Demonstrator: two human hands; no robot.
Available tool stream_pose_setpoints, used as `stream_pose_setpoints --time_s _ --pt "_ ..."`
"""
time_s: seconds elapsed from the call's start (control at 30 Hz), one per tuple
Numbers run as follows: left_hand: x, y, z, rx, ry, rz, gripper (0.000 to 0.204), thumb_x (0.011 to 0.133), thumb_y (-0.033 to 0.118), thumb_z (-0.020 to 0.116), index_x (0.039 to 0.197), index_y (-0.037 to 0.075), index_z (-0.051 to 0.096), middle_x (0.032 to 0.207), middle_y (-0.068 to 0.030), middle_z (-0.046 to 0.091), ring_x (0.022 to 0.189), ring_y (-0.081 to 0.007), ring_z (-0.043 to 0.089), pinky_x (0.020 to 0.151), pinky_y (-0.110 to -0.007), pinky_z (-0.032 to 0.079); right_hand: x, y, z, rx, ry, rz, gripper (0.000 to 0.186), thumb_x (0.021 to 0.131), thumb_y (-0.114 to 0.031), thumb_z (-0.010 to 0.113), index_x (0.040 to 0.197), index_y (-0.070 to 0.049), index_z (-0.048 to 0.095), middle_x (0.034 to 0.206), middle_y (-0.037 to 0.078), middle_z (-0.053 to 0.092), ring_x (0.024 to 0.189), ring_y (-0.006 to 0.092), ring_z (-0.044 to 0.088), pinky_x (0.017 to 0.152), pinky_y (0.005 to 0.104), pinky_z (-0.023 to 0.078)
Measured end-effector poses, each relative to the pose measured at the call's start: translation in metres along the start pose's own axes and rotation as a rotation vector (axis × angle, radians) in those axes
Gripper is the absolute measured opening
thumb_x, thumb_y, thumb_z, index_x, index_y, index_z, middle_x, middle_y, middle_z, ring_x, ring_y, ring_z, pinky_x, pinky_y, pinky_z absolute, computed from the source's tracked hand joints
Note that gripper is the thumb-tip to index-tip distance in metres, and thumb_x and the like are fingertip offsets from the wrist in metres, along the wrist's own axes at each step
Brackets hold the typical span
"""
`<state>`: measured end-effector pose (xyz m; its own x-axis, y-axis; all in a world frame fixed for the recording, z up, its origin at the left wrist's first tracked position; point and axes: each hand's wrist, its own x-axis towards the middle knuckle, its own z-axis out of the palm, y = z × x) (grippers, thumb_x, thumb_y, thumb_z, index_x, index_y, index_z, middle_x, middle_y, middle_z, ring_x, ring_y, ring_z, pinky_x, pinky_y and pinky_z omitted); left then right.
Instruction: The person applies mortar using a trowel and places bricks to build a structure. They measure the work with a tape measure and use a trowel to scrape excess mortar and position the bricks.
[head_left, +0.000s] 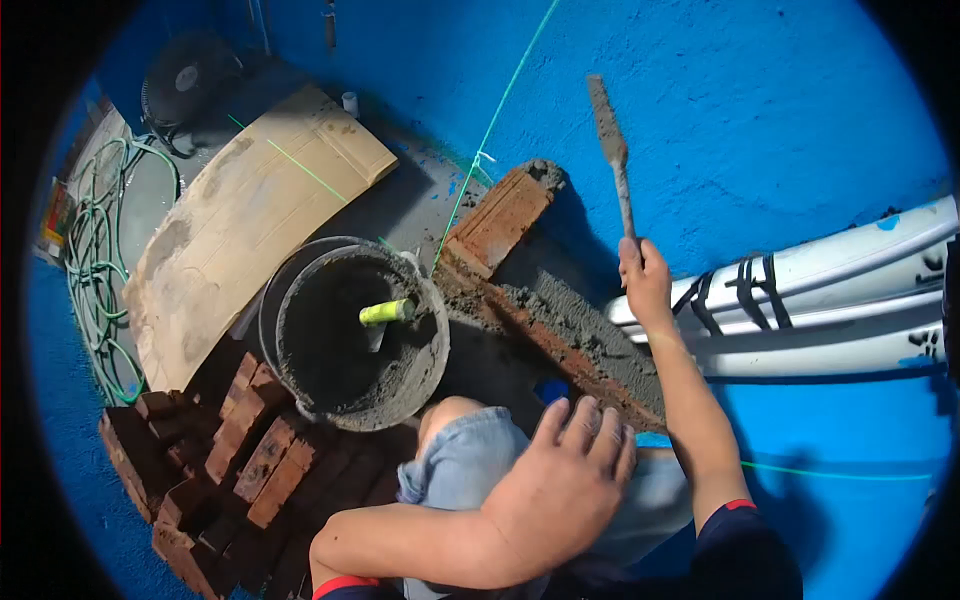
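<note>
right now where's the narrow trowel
In the head view, the narrow trowel is in the upper part, right of centre: blade up in the right hand, in front of the blue wall.

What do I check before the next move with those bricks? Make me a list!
1. Narrow, mortar-caked metal trowel in the right hand: ok, gripped by its handle.
2. Left hand free: ok, fingers loosely open, nothing seen in it.
3. Gray mortar inside the round, mortar-smeared bucket: ok.
4. Gray mortar bed smooth on the low red-brick row: not ok, it's lumpy.
5. Loose red bricks nearby: ok, piled left of the knee.
6. Thin green string tight: cannot tell, though it looks nearly straight.
</note>
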<state>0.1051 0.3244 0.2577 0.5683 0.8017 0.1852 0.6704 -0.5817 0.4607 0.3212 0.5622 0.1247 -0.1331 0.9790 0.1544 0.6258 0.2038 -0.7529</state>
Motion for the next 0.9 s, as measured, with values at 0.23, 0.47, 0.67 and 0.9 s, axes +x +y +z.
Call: stream_pose_setpoints --time_s 0.23,0.47,0.67,0.9 --pt "-0.022 0.052 0.042 0.031 -0.177 0.092 0.046 0.087 0.022 0.050 0.126 -0.002 0.055 0.124 -0.0197 0.058 0.117 -0.0354 0.056 0.101 -0.049 0.043 -0.166 0.034 0.021 -0.091 -0.328 0.278 0.046 0.095 -0.042 0.057 0.077 0.000 0.054 0.068 0.020 0.051 0.062 0.0349 0.051 0.060 0.0427 0.041" --pt "-0.012 0.014 0.104 -0.139 -0.292 -0.066 0.026 0.083 0.024 0.066 0.093 0.002 0.057 0.088 -0.0171 0.064 0.086 -0.0350 0.064 0.080 -0.044 0.050 -0.180 0.039 0.060 -0.125 -0.259 0.038 0.047 0.093 -0.046 0.058 0.077 -0.002 0.057 0.071 0.025 0.057 0.073 0.0458 0.059 0.060 0.0500 0.045" --pt "0.006 0.009 0.113 -0.245 -0.279 -0.109 0.026 0.085 0.025 0.066 0.095 0.003 0.057 0.090 -0.0178 0.064 0.086 -0.0362 0.064 0.080 -0.044 0.051 -0.153 0.037 0.079 -0.251 -0.382 0.152 0.046 0.092 -0.047 0.055 0.084 -0.003 0.064 0.080 0.022 0.065 0.081 0.0426 0.063 0.070 0.0519 0.049" --pt "0.012 0.008 0.118 -0.209 -0.363 -0.119 0.028 0.085 0.026 0.066 0.096 0.002 0.058 0.093 -0.0173 0.065 0.088 -0.0356 0.064 0.080 -0.044 0.051 -0.120 0.053 0.065 -0.187 -0.502 0.315 0.047 0.090 -0.047 0.059 0.078 -0.002 0.068 0.079 0.023 0.065 0.080 0.0389 0.064 0.071 0.0477 0.048"
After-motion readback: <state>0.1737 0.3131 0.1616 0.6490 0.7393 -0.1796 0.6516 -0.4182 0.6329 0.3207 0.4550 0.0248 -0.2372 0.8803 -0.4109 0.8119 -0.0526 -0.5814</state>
